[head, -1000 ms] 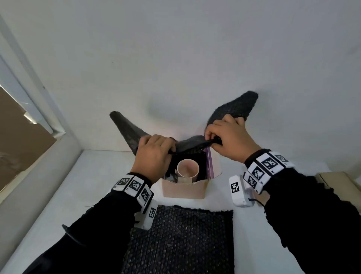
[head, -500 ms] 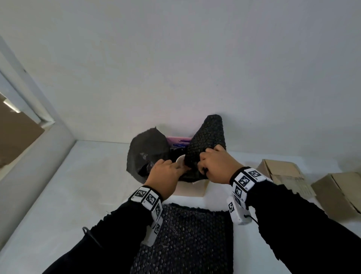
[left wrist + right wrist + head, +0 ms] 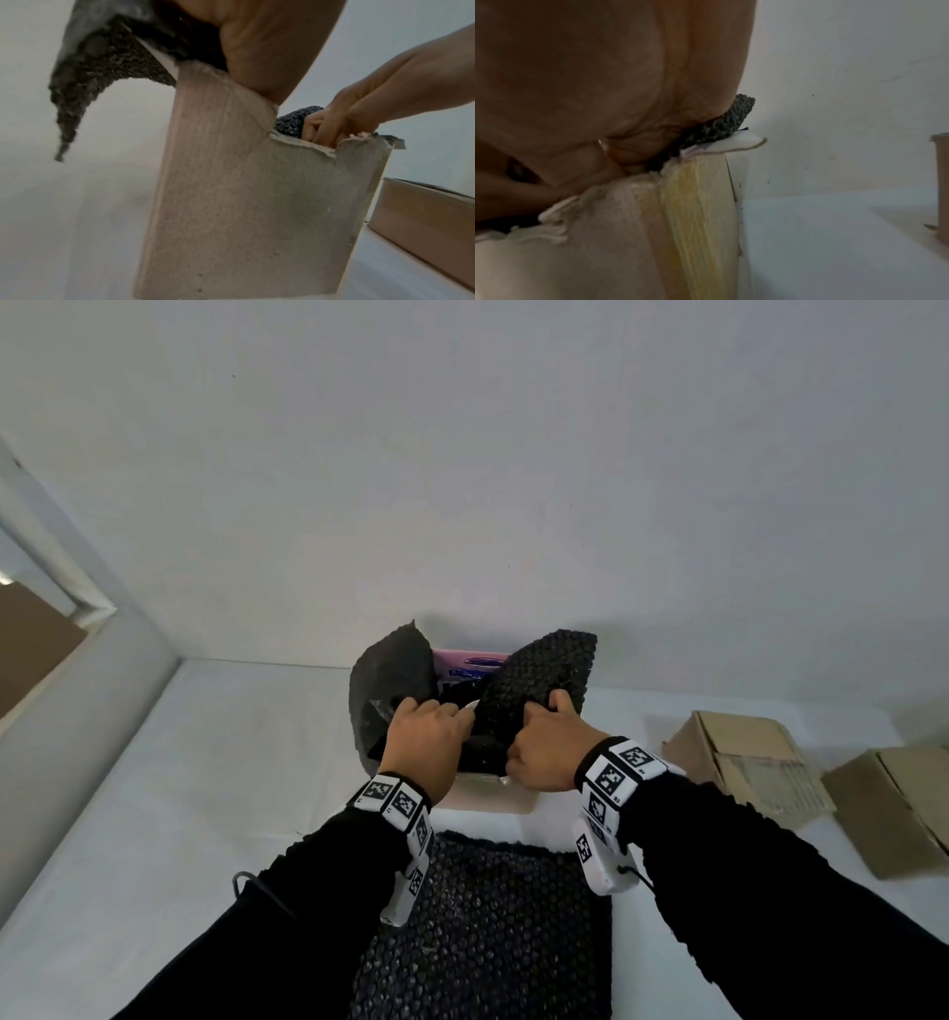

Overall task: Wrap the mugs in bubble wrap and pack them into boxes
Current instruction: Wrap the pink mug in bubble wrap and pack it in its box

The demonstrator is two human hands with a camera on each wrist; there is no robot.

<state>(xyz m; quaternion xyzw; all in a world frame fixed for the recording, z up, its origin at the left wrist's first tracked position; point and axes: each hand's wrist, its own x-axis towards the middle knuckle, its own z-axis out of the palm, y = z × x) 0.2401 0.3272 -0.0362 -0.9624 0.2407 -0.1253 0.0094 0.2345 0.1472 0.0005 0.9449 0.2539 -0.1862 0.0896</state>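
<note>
A small open cardboard box stands at the back of the white table, its pink printed flap against the wall. Black bubble wrap is stuffed into it, with two flaps sticking up. My left hand curls over the left fold of the wrap at the box mouth. My right hand grips the right flap, thumb on top. The mug is hidden under the wrap and hands. In the left wrist view the box wall fills the middle, the wrap hangs over its left edge, and the right hand's fingers dig inside.
A second sheet of black bubble wrap lies flat on the table in front of the box. Two brown cardboard boxes lie at the right. A wall rises right behind the box, and a window ledge runs along the left.
A second ago the wrap was held spread wide above the box with the mug showing inside. Both hands have since folded the flaps inward and down, covering the mug.
</note>
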